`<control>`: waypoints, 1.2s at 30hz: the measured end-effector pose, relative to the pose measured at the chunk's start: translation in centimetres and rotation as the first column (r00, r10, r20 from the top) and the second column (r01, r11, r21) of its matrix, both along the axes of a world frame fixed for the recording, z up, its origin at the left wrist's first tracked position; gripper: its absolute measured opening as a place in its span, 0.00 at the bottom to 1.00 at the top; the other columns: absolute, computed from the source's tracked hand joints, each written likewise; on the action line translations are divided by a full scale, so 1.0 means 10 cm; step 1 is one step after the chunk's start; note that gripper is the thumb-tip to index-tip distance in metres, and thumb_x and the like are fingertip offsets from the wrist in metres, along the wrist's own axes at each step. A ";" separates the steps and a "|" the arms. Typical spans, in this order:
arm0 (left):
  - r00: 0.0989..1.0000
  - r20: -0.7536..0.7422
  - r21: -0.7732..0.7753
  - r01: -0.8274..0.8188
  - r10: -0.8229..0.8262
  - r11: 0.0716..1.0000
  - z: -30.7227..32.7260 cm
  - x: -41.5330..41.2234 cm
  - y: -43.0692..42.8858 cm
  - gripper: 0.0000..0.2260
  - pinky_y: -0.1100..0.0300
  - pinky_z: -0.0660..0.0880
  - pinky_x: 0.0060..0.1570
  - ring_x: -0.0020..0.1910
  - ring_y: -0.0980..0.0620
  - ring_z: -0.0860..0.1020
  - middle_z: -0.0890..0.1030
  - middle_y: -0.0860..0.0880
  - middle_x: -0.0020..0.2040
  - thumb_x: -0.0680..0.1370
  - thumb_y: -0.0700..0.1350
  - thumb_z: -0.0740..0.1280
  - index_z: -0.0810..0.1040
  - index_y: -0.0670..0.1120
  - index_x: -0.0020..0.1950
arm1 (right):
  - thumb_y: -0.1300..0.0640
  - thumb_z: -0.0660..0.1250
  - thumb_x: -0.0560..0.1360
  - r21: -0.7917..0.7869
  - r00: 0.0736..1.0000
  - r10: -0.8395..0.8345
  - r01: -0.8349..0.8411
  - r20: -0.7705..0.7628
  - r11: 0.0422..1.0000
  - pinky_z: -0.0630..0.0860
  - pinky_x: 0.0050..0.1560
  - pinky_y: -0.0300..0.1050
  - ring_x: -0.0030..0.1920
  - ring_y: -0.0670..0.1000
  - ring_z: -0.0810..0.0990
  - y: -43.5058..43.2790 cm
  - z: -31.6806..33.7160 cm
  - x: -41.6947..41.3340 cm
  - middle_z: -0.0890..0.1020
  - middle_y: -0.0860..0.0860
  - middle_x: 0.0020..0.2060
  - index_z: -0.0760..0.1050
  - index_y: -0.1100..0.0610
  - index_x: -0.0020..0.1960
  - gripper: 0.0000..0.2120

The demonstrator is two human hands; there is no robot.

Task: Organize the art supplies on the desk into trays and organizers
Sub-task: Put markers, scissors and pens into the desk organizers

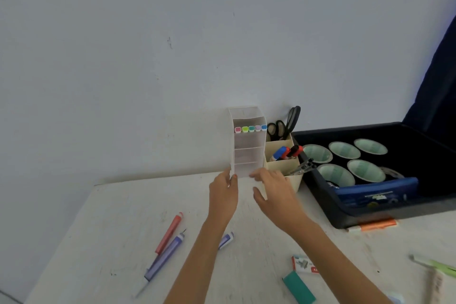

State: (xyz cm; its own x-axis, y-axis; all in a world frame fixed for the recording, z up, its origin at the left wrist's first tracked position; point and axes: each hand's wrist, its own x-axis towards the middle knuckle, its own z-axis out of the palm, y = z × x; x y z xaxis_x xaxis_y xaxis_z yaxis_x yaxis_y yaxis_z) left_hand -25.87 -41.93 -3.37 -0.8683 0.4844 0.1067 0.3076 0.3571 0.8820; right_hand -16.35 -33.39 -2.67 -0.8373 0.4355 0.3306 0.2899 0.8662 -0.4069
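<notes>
At the back of the surface (118,215), against the wall, the white tiered organizer (246,150) stands upright with a row of highlighters (250,129) in an upper tier. The left hand (223,195) pinches its lower left edge between thumb and fingers, while the right hand (277,194) rests spread fingers at its front base. Just beside it stands a beige organizer (283,168) holding scissors (287,123); a red pen (170,232) lies nearer.

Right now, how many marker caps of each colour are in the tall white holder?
Pink cap: 1
Yellow-green cap: 1
Teal cap: 1
Purple cap: 1
Blue cap: 1
Total in the white holder: 5
</notes>
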 end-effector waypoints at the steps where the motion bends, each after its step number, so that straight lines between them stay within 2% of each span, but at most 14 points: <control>1: 1.000 0.015 0.002 -0.018 0.018 1.000 -0.05 0.05 -0.09 0.16 0.64 0.67 0.59 0.64 0.47 0.73 0.75 0.44 0.64 0.82 0.42 0.56 0.70 0.39 0.68 | 0.55 0.60 0.79 -0.024 1.000 0.015 -0.015 -0.004 1.000 0.64 0.61 0.41 0.59 0.46 0.71 -0.04 -0.07 0.02 0.76 0.45 0.58 0.70 0.50 0.63 0.13; 3: 0.999 0.022 0.015 -0.048 0.047 0.999 -0.16 0.10 -0.27 0.15 0.65 0.65 0.61 0.64 0.49 0.73 0.75 0.45 0.65 0.81 0.41 0.57 0.71 0.41 0.67 | 0.55 0.60 0.79 -0.081 0.999 0.039 -0.038 0.016 0.996 0.66 0.64 0.43 0.59 0.45 0.71 -0.12 -0.18 0.04 0.76 0.45 0.59 0.73 0.50 0.61 0.12; 6: 0.995 0.004 0.019 -0.095 0.095 0.995 -0.29 0.08 -0.50 0.13 0.68 0.66 0.56 0.60 0.50 0.76 0.78 0.45 0.61 0.81 0.38 0.57 0.76 0.41 0.62 | 0.54 0.60 0.79 -0.122 0.994 0.072 -0.061 0.088 0.991 0.67 0.65 0.44 0.60 0.46 0.71 -0.21 -0.35 0.04 0.76 0.46 0.60 0.73 0.49 0.62 0.13; 10: 0.984 0.053 0.044 -0.173 0.171 0.984 -0.37 0.05 -0.77 0.12 0.62 0.70 0.57 0.56 0.48 0.77 0.80 0.43 0.56 0.80 0.36 0.57 0.77 0.40 0.58 | 0.53 0.61 0.79 -0.159 0.979 0.137 -0.113 0.153 0.981 0.67 0.64 0.43 0.60 0.47 0.70 -0.34 -0.56 0.03 0.75 0.47 0.61 0.72 0.48 0.64 0.14; 13: 0.976 0.062 0.043 -0.211 0.208 0.977 -0.41 0.05 -0.90 0.11 0.61 0.71 0.56 0.54 0.49 0.78 0.80 0.44 0.53 0.79 0.36 0.58 0.78 0.41 0.55 | 0.53 0.62 0.78 -0.194 0.965 0.201 -0.168 0.166 0.966 0.67 0.62 0.41 0.60 0.47 0.70 -0.42 -0.68 0.03 0.75 0.47 0.61 0.71 0.47 0.64 0.15; 16: 0.969 0.082 0.048 -0.238 0.234 0.970 -0.46 0.09 -0.97 0.11 0.58 0.72 0.58 0.53 0.50 0.78 0.80 0.45 0.53 0.79 0.36 0.58 0.78 0.42 0.55 | 0.53 0.62 0.78 -0.166 0.957 0.222 -0.192 0.187 0.967 0.64 0.62 0.41 0.62 0.48 0.68 -0.46 -0.75 0.04 0.73 0.48 0.62 0.69 0.46 0.67 0.17; 18: 0.964 0.104 0.062 -0.251 0.243 0.966 -0.49 0.11 -0.99 0.10 0.59 0.72 0.57 0.53 0.49 0.78 0.80 0.44 0.53 0.79 0.36 0.58 0.78 0.41 0.54 | 0.52 0.62 0.78 -0.109 0.960 0.208 -0.190 0.186 0.976 0.62 0.58 0.39 0.61 0.48 0.68 -0.46 -0.79 0.05 0.72 0.47 0.61 0.69 0.46 0.67 0.17; 22: 0.961 0.116 0.095 -0.262 0.251 0.960 -0.52 0.15 -1.01 0.10 0.60 0.71 0.56 0.52 0.48 0.78 0.80 0.43 0.51 0.78 0.35 0.59 0.79 0.40 0.52 | 0.51 0.64 0.77 -0.134 0.964 0.218 -0.198 0.155 0.971 0.63 0.56 0.37 0.59 0.48 0.69 -0.43 -0.84 0.06 0.74 0.47 0.57 0.75 0.49 0.60 0.12; 26: 0.965 0.112 0.115 -0.251 0.239 0.961 -0.51 0.14 -1.00 0.09 0.62 0.70 0.52 0.52 0.48 0.78 0.80 0.44 0.49 0.78 0.34 0.59 0.79 0.39 0.51 | 0.53 0.66 0.76 -0.344 0.963 0.263 -0.229 0.054 0.911 0.67 0.52 0.32 0.53 0.46 0.72 -0.28 -0.69 0.15 0.75 0.45 0.52 0.75 0.49 0.53 0.06; 29: 0.965 0.096 0.109 -0.254 0.244 0.961 -0.46 0.10 -0.95 0.10 0.66 0.71 0.50 0.50 0.51 0.77 0.80 0.44 0.52 0.78 0.35 0.59 0.78 0.39 0.55 | 0.53 0.66 0.76 -0.445 0.966 0.259 -0.238 -0.015 0.863 0.74 0.50 0.32 0.50 0.42 0.75 -0.17 -0.46 0.22 0.76 0.44 0.50 0.73 0.50 0.52 0.06; 31: 0.970 0.070 0.107 -0.240 0.234 0.965 -0.41 0.07 -0.88 0.10 0.74 0.70 0.43 0.45 0.55 0.77 0.81 0.46 0.50 0.78 0.37 0.60 0.78 0.41 0.56 | 0.55 0.66 0.76 -0.500 0.975 0.189 -0.222 -0.117 0.837 0.75 0.49 0.32 0.49 0.42 0.77 -0.13 -0.26 0.23 0.78 0.44 0.48 0.73 0.51 0.51 0.05; 33: 0.978 0.058 0.118 -0.206 0.200 0.971 -0.32 0.06 -0.79 0.11 0.76 0.69 0.38 0.42 0.58 0.76 0.80 0.48 0.49 0.79 0.38 0.60 0.78 0.42 0.58 | 0.57 0.65 0.76 -0.546 0.970 0.084 -0.199 -0.229 0.814 0.77 0.50 0.35 0.47 0.42 0.79 -0.11 -0.06 0.23 0.80 0.43 0.44 0.73 0.52 0.50 0.04; 36: 0.988 0.058 0.139 -0.150 0.143 0.979 -0.13 0.03 -0.63 0.11 0.70 0.68 0.47 0.48 0.55 0.75 0.79 0.47 0.52 0.80 0.41 0.59 0.78 0.42 0.58 | 0.61 0.65 0.75 -0.562 0.920 -0.047 -0.198 -0.390 0.803 0.77 0.49 0.33 0.44 0.37 0.81 -0.09 0.20 0.24 0.83 0.40 0.37 0.72 0.54 0.48 0.04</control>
State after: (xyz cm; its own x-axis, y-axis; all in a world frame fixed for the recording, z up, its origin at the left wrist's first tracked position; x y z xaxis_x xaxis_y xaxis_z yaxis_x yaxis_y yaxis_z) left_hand -25.57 -48.18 -4.66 -0.9344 0.3347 0.1220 0.2176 0.2649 0.9394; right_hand -13.96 -34.27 -0.66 -0.7435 0.5855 0.3230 -0.0428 0.4404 -0.8968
